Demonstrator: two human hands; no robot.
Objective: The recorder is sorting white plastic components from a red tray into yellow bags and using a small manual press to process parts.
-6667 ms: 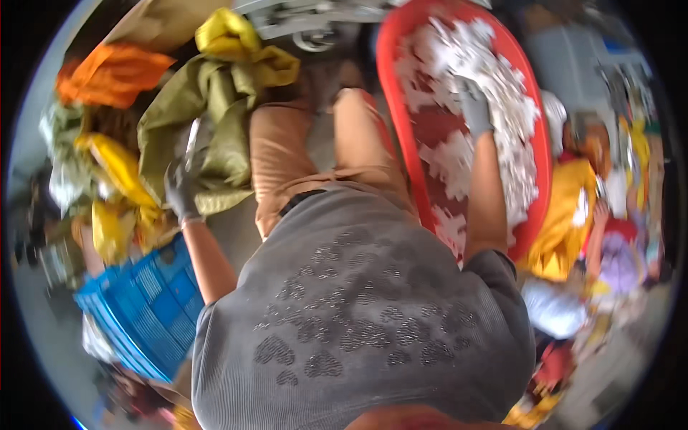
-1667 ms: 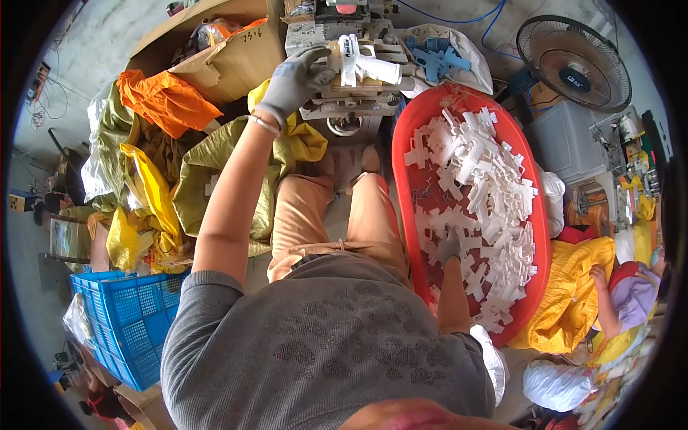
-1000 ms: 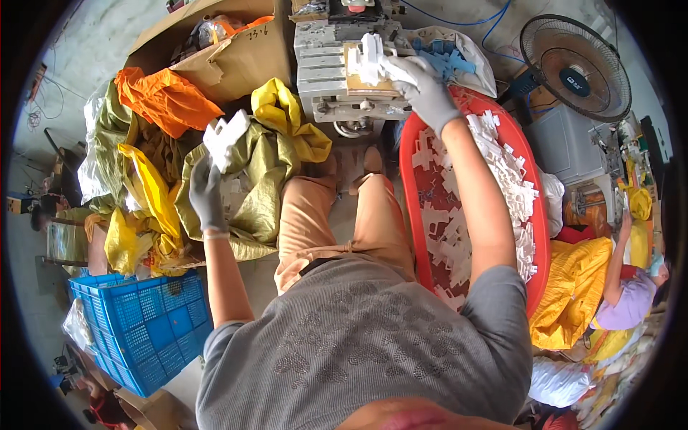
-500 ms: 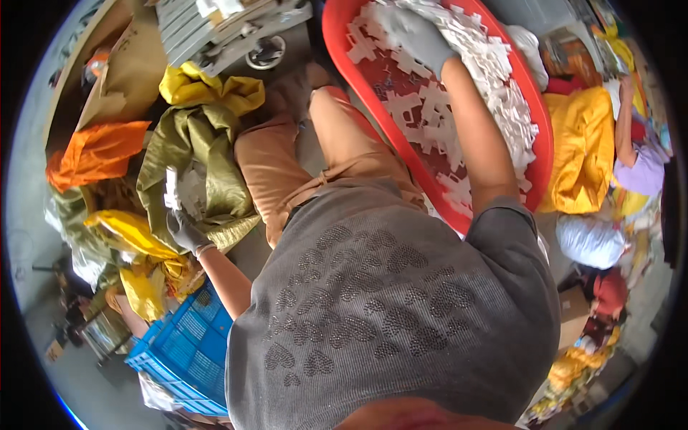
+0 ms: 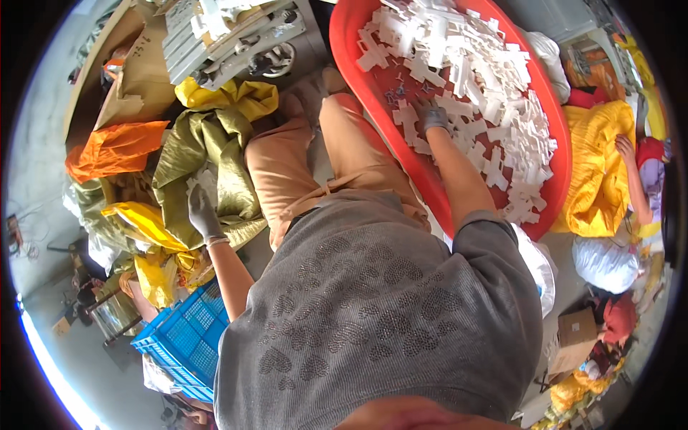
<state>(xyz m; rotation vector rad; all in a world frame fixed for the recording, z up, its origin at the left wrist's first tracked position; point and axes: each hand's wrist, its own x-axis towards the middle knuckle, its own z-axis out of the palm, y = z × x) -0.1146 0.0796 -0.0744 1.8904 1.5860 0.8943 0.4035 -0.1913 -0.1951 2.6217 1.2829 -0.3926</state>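
- Lowest and nearest, the grey shirt (image 5: 373, 315) with its dark heart shapes takes up the bottom middle, tan trousers (image 5: 283, 161) above it
- Left of centre, the gloved left hand (image 5: 206, 216) is at the mouth of an olive sack (image 5: 240, 190), fingers pointing up the frame; whether they pinch anything I cannot tell (something whitish shows inside the sack, just past the fingertips)
- Right of upper centre, the gloved right hand (image 5: 433, 118) reaches down among white plastic pieces (image 5: 494, 82); its fingers are partly lost against them, so I cannot tell if they are spread or gripping one
- Those pieces lie heaped in a long red tub (image 5: 561, 172), thickest along its right side
- Lower left, a blue crate (image 5: 197, 319); above it, yellow bags (image 5: 152, 283) and an orange cloth (image 5: 118, 149)
- Upper left, a grey metal machine (image 5: 222, 61) with a white piece (image 5: 211, 20) on top, beside a cardboard box (image 5: 147, 68)
- Far right, another person's hand (image 5: 626, 148) by a yellow-orange sack (image 5: 595, 165)
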